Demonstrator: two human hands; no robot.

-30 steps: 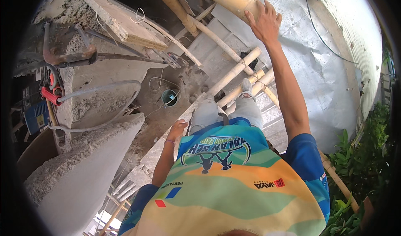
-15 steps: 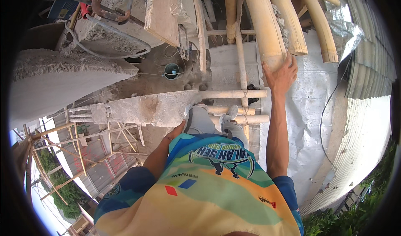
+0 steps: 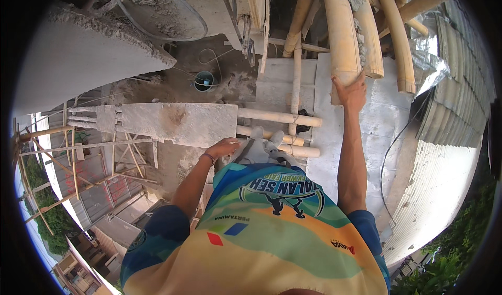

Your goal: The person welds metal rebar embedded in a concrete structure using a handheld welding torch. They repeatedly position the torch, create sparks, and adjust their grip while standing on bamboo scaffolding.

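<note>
A thick yellow bamboo pole (image 3: 342,33) comes in from the top, and my right hand (image 3: 351,92) is wrapped over its near end, thumb on the left and fingers on the right. My left hand (image 3: 224,147) is beside my left leg, near the right end of a mortar-stained plank (image 3: 172,121). Its fingers are loosely stretched and hold nothing. My feet (image 3: 269,136) are at the horizontal bamboo poles (image 3: 282,117) of the scaffold, which extend right from the plank.
More bamboo poles (image 3: 400,44) overhang at the upper right, above grey metal sheeting (image 3: 384,117) and a corrugated roof (image 3: 452,86). A bucket (image 3: 203,81) sits far below. A rough-edged concrete slab (image 3: 99,65) juts in at left. A dark cable (image 3: 388,175) hangs at right.
My left hand has come away from my leg, leftward, and shows more fully. My view has shifted, and my feet stand closer together. The right hand stays on the same bamboo end.
</note>
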